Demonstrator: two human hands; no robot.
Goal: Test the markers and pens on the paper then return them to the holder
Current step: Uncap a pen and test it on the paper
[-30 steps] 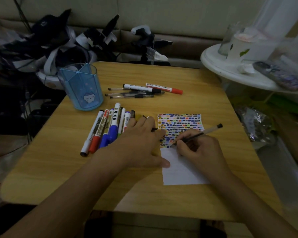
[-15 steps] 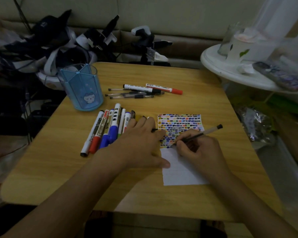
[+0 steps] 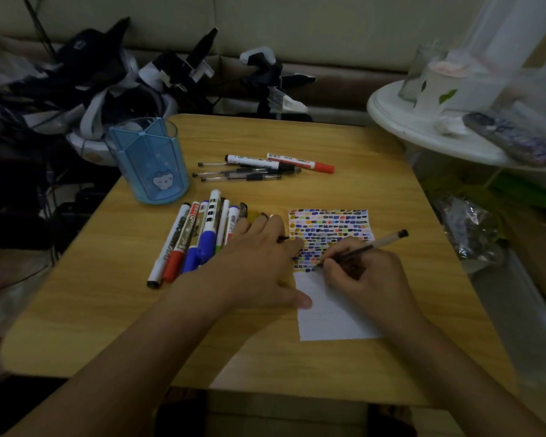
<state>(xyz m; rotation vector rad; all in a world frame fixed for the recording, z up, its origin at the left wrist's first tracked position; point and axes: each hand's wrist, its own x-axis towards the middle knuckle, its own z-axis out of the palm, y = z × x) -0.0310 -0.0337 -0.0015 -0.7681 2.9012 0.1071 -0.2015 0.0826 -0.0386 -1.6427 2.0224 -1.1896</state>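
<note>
My right hand (image 3: 368,277) grips a clear pen with a black cap (image 3: 382,241), its tip on the paper (image 3: 331,313) at the lower edge of the coloured marks. My left hand (image 3: 259,266) lies flat with spread fingers on the paper's left edge and the table; a small black piece shows by its index finger. A row of several markers (image 3: 196,238) lies just left of that hand. More pens and two markers (image 3: 259,167) lie farther back. The blue holder (image 3: 148,162) stands at the back left and looks empty.
The wooden table (image 3: 108,310) ends close on all sides. A white round side table (image 3: 423,127) with a glass, a cup and a remote stands at the right. Dark gear and straps are piled behind the holder. A foil bag lies off the right edge.
Hardly anything differs; the pen tip stays at the same spot on the paper, and my left hand keeps its place.
</note>
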